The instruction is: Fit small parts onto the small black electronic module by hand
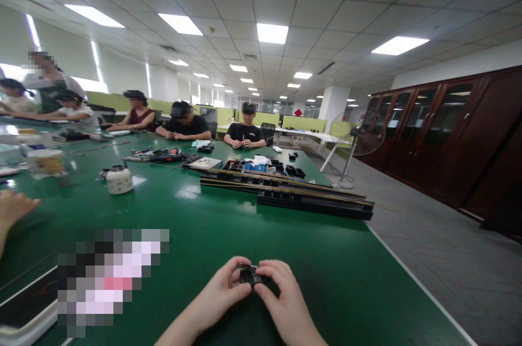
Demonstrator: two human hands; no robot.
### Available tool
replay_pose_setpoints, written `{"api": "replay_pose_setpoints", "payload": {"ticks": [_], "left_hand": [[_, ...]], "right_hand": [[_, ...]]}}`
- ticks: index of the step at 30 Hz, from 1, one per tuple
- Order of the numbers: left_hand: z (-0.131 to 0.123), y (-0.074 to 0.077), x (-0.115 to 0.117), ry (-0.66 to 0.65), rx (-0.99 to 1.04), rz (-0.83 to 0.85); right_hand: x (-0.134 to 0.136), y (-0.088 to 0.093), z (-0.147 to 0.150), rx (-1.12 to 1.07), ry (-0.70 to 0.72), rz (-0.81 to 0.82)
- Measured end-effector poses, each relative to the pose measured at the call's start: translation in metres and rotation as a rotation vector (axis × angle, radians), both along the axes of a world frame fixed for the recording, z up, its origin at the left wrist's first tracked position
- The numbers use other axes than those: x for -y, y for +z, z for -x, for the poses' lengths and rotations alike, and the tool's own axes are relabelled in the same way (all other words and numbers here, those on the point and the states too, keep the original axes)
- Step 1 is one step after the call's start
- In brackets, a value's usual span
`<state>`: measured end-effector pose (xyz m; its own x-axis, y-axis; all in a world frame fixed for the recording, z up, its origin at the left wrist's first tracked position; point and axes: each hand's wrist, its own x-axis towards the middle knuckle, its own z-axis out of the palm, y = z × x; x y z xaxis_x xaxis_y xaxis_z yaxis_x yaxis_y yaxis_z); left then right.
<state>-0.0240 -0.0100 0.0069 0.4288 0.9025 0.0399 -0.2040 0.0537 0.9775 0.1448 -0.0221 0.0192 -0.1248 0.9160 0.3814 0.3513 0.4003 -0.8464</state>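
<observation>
Between my two hands, just above the green table [326, 259], is a small black plastic part [249, 276] with a hollow, boxy shape. My left hand [223, 286] pinches its left side between thumb and fingers. On the opposite side, my right hand [281, 286] grips it with the thumb below and the fingers above. The fingertips cover much of the part, so its exact kind cannot be made out.
Long black rails [314, 207] with thin brass-coloured rods lie across the table ahead. A cream jar [119, 180] stands left of them, near several tools [163, 155]. Another person's hand [16, 207] rests at the left edge. Several people sit around the far side.
</observation>
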Motion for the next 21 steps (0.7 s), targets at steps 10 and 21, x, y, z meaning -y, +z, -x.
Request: {"api": "replay_pose_setpoints", "payload": {"ticks": [10, 21], "left_hand": [[0.000, -0.001, -0.001, 0.029, 0.032, 0.015], [0.002, -0.004, -0.006, 0.127, 0.000, 0.046]], "right_hand": [[0.001, -0.007, -0.003, -0.018, -0.001, 0.060], [-0.006, -0.014, -0.001, -0.195, -0.023, 0.163]]}}
